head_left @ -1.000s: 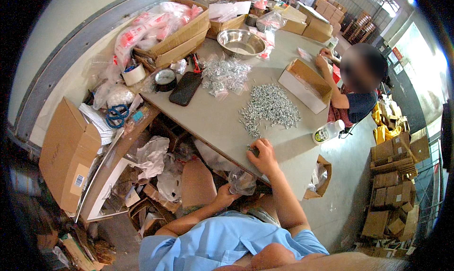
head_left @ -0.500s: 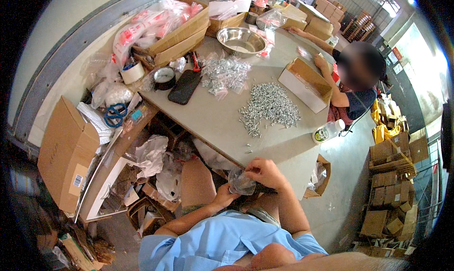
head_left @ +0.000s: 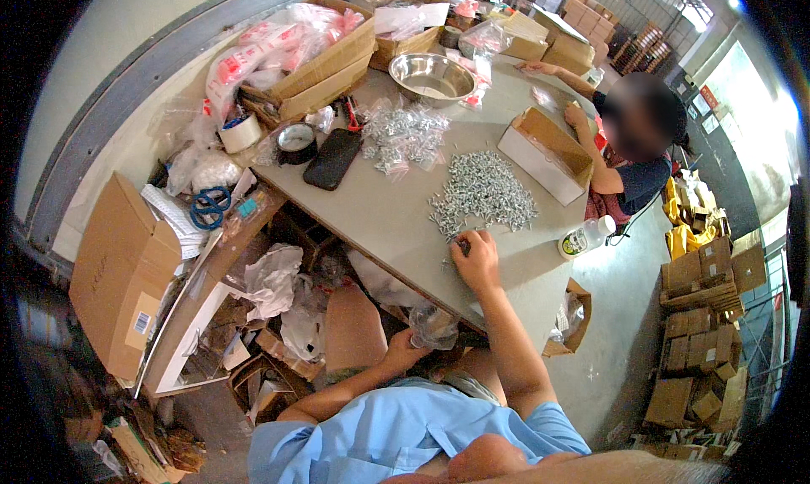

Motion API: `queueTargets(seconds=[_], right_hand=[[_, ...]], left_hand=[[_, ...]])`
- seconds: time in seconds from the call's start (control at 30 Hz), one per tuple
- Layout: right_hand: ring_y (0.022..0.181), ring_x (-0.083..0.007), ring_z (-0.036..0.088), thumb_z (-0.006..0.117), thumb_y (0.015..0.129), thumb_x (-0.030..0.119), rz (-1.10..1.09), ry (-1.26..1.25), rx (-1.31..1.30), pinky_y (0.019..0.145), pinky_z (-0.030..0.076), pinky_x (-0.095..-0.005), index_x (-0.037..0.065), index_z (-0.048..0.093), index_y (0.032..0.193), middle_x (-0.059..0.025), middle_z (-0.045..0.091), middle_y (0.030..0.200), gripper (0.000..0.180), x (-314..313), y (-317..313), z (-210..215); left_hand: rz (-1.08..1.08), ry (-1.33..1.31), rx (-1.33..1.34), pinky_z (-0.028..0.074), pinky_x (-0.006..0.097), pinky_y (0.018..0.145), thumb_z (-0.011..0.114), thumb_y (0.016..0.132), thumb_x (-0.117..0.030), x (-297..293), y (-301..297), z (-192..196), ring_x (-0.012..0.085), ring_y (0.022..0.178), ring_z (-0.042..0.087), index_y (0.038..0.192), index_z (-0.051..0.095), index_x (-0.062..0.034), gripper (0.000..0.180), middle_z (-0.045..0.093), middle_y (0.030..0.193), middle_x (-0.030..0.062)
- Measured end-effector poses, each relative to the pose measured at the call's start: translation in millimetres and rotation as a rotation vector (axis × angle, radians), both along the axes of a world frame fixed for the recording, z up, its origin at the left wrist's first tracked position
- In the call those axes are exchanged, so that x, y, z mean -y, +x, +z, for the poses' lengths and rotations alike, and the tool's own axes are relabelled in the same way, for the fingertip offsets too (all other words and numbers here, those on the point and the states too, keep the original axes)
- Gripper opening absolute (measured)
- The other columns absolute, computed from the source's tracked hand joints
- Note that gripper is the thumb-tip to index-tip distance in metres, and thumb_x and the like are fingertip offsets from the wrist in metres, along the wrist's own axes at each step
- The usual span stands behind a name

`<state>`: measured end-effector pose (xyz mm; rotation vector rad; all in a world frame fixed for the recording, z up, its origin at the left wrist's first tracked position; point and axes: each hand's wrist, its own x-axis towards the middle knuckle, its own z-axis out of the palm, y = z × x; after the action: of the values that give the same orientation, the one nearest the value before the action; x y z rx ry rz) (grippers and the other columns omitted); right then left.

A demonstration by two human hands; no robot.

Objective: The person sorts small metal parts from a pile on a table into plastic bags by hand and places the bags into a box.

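The left hand (head_left: 402,350) pinches a likely limp bag (head_left: 435,329) while the right hand (head_left: 477,262), grip unclear, curls beside screws (head_left: 485,189), probably light, stiff, best pinched mid-shank.

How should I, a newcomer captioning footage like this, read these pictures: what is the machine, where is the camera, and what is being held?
There is no robot here, just a person's bare hands. Every picture comes from one wide fisheye camera worn on that person's head, looking down, so straight edges bend toward the rim.

The left hand holds what looks like a clear plastic bag. The right hand is at the near edge of a loose pile of small metal screws; I can't tell what is in its grip.

Also on the grey table are filled clear bags, a dark phone, a metal bowl, an open box and a bottle. The dark sleeve belongs to someone else.
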<state>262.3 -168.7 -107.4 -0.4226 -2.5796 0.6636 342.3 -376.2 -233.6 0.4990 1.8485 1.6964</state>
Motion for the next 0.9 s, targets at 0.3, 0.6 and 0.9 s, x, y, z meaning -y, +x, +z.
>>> queueTargets(seconds=[0.3,0.6,0.9], right_hand=[[0.077,-0.0319,0.059,0.065,0.074,0.017,0.079,-0.04,0.173,0.069,0.047,-0.0383,0.003,0.064,0.085,-0.0164,0.061,0.081,0.018,2,28,15],[0.074,-0.027,0.064,0.066,0.075,0.019,0.214,-0.362,0.402,0.068,0.049,-0.0346,0.003,0.066,0.089,-0.0141,0.066,0.08,0.022,-13,21,36],[0.079,-0.034,0.059,0.062,0.076,0.017,0.151,-0.043,0.105,0.072,0.047,-0.0432,0.008,0.064,0.093,-0.0146,0.062,0.082,0.02,-10,5,7]], left_hand=[[-0.009,0.08,0.077,0.047,0.032,0.082,0.071,0.075,-0.016,-1,1,4,0.0183,0.091,0.062,0.103,0.062,-0.0028,0.032,0.066,0.098,0.009],[-0.008,0.11,0.008,0.046,0.032,0.083,0.071,0.076,-0.016,-3,1,-20,0.0193,0.093,0.061,0.104,0.062,-0.0041,0.033,0.066,0.1,0.0098],[-0.059,-0.057,0.048,0.046,0.034,0.083,0.071,0.076,-0.017,2,-4,21,0.0209,0.094,0.061,0.105,0.061,-0.0033,0.034,0.066,0.101,0.0105]])
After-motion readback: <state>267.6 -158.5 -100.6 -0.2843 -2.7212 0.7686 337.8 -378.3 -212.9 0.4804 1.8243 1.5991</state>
